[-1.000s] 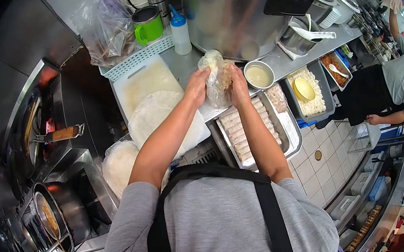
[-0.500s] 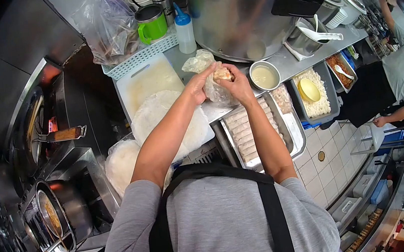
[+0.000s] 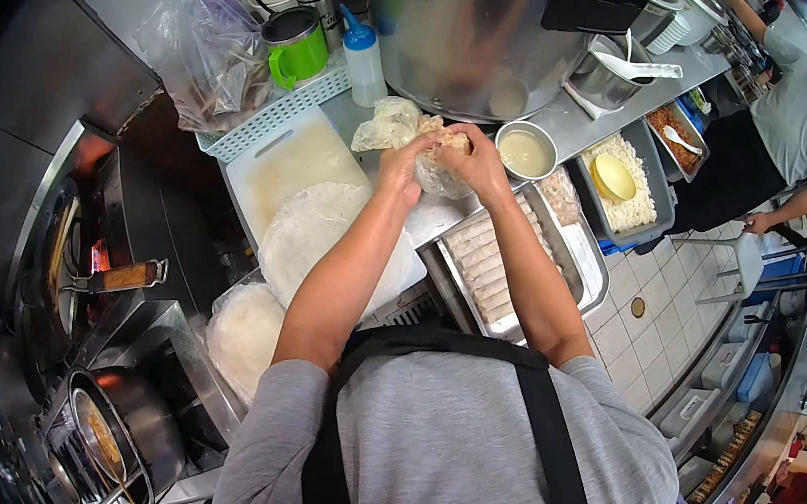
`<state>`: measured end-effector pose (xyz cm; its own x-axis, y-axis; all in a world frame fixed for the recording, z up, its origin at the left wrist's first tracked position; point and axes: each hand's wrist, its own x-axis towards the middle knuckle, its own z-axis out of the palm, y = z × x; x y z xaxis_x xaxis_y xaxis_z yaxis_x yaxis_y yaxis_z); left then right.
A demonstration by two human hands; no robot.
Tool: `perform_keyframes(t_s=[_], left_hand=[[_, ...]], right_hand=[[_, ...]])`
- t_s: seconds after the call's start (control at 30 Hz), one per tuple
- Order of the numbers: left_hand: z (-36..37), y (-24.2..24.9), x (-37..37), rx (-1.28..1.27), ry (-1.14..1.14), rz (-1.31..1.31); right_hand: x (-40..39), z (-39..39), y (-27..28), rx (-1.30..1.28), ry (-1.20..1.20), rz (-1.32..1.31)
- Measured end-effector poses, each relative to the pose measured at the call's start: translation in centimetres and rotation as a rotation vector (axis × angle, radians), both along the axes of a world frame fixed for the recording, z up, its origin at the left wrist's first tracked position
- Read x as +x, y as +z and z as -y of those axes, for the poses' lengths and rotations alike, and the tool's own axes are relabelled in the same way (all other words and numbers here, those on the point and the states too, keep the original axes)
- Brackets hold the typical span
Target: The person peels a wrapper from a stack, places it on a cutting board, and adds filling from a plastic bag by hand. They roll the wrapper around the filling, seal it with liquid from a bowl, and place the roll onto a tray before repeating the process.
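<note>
My left hand (image 3: 401, 171) and my right hand (image 3: 480, 164) meet above the counter, at a clear plastic bag (image 3: 388, 125). Pinkish, lumpy filling (image 3: 454, 142) shows at the bag's opening. My left fingers grip the bag's side, while my right fingers close around a lump of the filling. Just below my hands, thin round white wrappers (image 3: 305, 226) lie on a white cutting board (image 3: 316, 152). A metal tray (image 3: 602, 293) with rows of pale uncooked rolls (image 3: 488, 267) is beneath my right forearm. To the right of my right hand stands a metal bowl (image 3: 527, 150) of cloudy liquid.
A large steel pot (image 3: 478, 41) stands behind my hands. Squeeze bottle (image 3: 363, 60) and green mug (image 3: 296, 49) are at the back left. Right of the tray, a grey tub (image 3: 660, 190) holds white shreds and a yellow bowl (image 3: 613, 178). Stove pans (image 3: 148, 424) sit left. Another person (image 3: 801, 123) stands right.
The bag has been pulled lower and more open, so more filling shows. My fingers have spread slightly around it. The person at right has raised an arm.
</note>
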<state>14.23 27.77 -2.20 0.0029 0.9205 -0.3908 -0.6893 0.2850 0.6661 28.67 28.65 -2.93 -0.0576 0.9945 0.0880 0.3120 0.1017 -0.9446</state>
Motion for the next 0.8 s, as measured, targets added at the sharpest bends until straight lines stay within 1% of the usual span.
perform_keyframes(t_s=[0.1,0.17,0.2,0.27,0.3,0.4,0.5,0.57,0.6,0.7,0.8], left_hand=[[0.0,-0.3,0.3,0.033,0.01,-0.032],[-0.1,-0.9,0.6,0.077,0.02,-0.093],[-0.1,-1.0,0.6,0.06,-0.002,-0.085],[0.0,-0.8,0.4,0.027,-0.047,-0.07],[0.0,-0.7,0.3,0.002,-0.059,-0.051],[0.0,-0.5,-0.4,-0.035,-0.105,-0.034],[0.0,-0.6,-0.4,-0.011,-0.149,-0.1],[0.2,-0.3,-0.1,-0.004,-0.14,-0.16],[0.0,-0.7,-0.1,-0.017,-0.138,-0.114],[-0.5,-1.7,0.0,-0.054,-0.134,0.019],[-0.7,-2.2,0.2,-0.09,-0.134,0.114]], right_hand=[[-0.6,1.3,1.0,0.084,-0.046,0.143],[-0.6,1.4,1.7,0.014,-0.085,0.194],[-0.6,1.4,1.8,-0.019,-0.104,0.219],[0.4,0.0,-0.8,-0.094,-0.082,0.094],[0.5,-0.2,-0.7,-0.131,-0.07,0.031],[0.9,0.5,-0.2,-0.254,0.045,-0.407],[0.2,0.6,-0.4,-0.234,-0.016,-0.432],[0.4,-0.1,-2.1,-0.207,-0.024,-0.35],[0.5,-0.2,-2.0,-0.192,-0.029,-0.309],[1.4,0.1,-1.4,-0.39,0.072,-0.559],[1.8,1.0,-0.8,-0.425,0.024,-0.717]])
